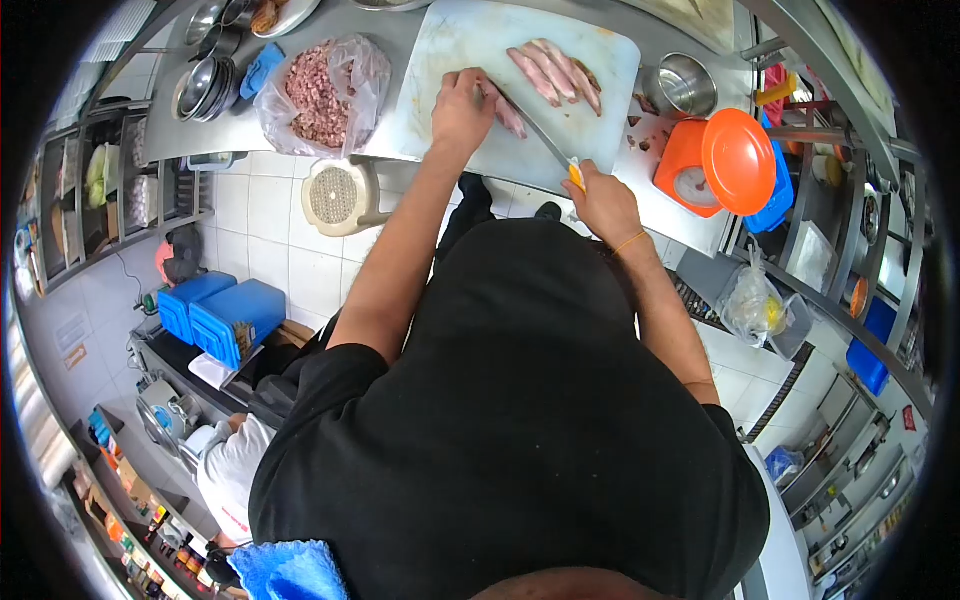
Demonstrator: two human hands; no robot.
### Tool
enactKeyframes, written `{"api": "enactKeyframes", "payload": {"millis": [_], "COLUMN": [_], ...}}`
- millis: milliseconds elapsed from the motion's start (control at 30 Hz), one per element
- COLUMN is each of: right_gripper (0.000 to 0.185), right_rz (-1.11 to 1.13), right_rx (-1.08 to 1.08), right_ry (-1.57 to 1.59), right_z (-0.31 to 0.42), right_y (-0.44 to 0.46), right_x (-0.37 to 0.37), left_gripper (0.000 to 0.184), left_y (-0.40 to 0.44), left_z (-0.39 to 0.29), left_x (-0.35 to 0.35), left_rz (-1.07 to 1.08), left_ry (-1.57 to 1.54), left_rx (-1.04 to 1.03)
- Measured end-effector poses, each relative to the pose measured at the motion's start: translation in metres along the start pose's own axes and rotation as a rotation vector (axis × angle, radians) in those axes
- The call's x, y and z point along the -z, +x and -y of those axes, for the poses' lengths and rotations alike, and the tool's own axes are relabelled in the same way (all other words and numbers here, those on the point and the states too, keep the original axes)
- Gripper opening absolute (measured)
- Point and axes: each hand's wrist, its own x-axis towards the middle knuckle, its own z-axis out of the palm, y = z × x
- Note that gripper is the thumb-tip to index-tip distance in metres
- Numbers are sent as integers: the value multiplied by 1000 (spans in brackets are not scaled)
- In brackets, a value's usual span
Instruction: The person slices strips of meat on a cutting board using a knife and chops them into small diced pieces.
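A knife with a yellow handle [576, 173] is gripped in my right hand [608, 207], its blade [541, 136] slanting up and left across the white cutting board [430, 75]. At the blade's tip end my left hand [463, 113] curls its fingers over a strip of pale pink meat [510, 120], holding it against the board. The blade lies beside that strip; whether its edge is in the meat I cannot tell. Several more meat strips [556, 73] rest side by side farther up the board.
Left of the board sits a clear plastic bag [372, 82] of chopped meat [318, 92]. Metal bowls [208, 90] and a blue cloth [262, 70] are beyond it. On the right are a metal pot [683, 86] and an orange scale [680, 165]. A stool [340, 197] stands below.
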Motion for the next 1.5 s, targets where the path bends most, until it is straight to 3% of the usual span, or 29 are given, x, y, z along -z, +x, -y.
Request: {"api": "enactKeyframes", "payload": {"millis": [67,467,1167,1500], "right_gripper": [39,39,37,34], "right_rz": [4,17,167,103], "right_rx": [3,21,-1,14], "right_ry": [-7,-46,-80,16], "right_z": [2,13,29,36], "right_y": [1,-11,14,64], "right_x": [4,25,44,-4], "left_gripper": [26,25,22,25], "left_y": [6,16,18,22], "left_z": [4,32,25,31], "left_x": [-1,-12,-6,-6], "left_rz": [33,3,33,42], "left_ry": [33,-24,30,34], "left_rx": [-93,-198,-139,-182]}}
